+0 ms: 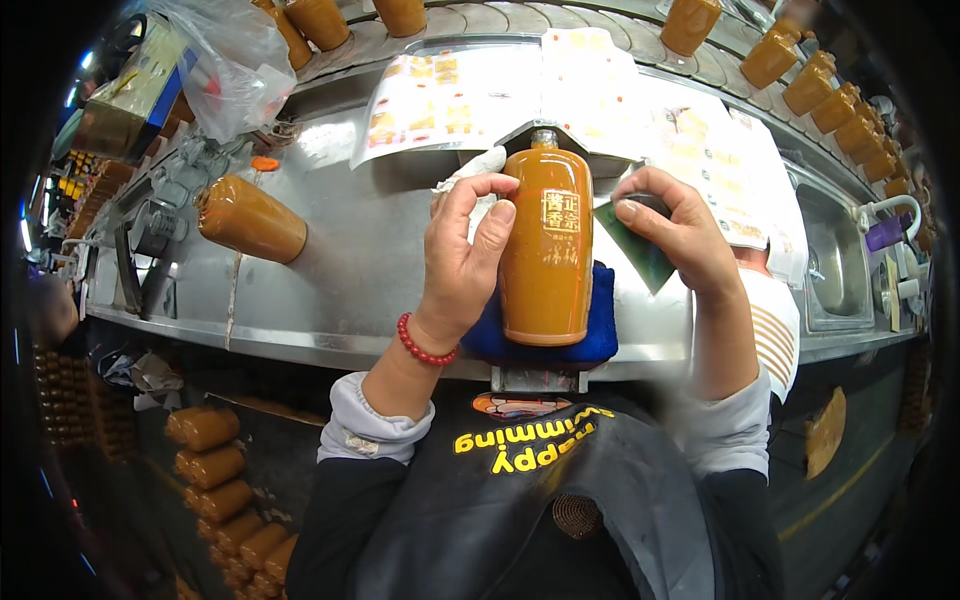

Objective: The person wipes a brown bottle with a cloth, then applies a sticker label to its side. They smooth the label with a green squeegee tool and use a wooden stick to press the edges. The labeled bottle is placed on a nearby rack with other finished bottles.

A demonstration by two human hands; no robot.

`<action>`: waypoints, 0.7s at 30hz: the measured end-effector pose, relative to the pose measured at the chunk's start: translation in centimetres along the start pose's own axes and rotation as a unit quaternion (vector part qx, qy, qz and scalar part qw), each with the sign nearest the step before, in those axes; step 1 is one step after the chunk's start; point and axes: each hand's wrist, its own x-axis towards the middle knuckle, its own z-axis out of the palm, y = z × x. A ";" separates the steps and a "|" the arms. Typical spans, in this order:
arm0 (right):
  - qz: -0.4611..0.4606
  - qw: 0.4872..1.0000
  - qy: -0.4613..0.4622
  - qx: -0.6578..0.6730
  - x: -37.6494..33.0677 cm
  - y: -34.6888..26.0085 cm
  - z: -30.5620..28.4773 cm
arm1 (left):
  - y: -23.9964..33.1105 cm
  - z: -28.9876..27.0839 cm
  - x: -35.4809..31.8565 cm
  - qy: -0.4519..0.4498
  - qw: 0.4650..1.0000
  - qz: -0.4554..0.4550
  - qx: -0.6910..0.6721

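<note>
In front of me a glossy amber-brown bottle [545,265] with gold lettering and a clear neck lies tilted on a blue cloth pad [601,315], its neck pointing away. My left hand [462,240] is at the bottle's left side, thumb and forefinger by its shoulder. Its fingers curl around a crumpled white cloth [482,162], partly hidden behind them. To the right of the bottle, my right hand [685,225] pinches a dark green flat sheet with a pointed corner [640,250], held apart from the bottle.
Another amber bottle [252,220] lies on the metal bench [340,270] at left. Printed white sheets [590,90] cover the back. Beyond, a slatted conveyor [560,18] carries several bottles. A sink [838,285] is at right, a plastic bag [225,70] at far left. More bottles [215,465] are stacked below.
</note>
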 end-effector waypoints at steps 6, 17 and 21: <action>0.014 0.999 -0.024 0.031 -0.8 0.3 1.0 | -0.1 0.2 0.2 0.004 1.000 0.002 -0.025; -0.003 0.993 0.000 0.120 0.8 -0.1 2.6 | 0.4 0.4 1.2 -0.011 1.000 0.007 -0.011; -0.021 0.995 -0.020 0.097 0.6 -0.1 2.4 | 1.2 -0.3 2.7 -0.116 0.992 0.045 0.034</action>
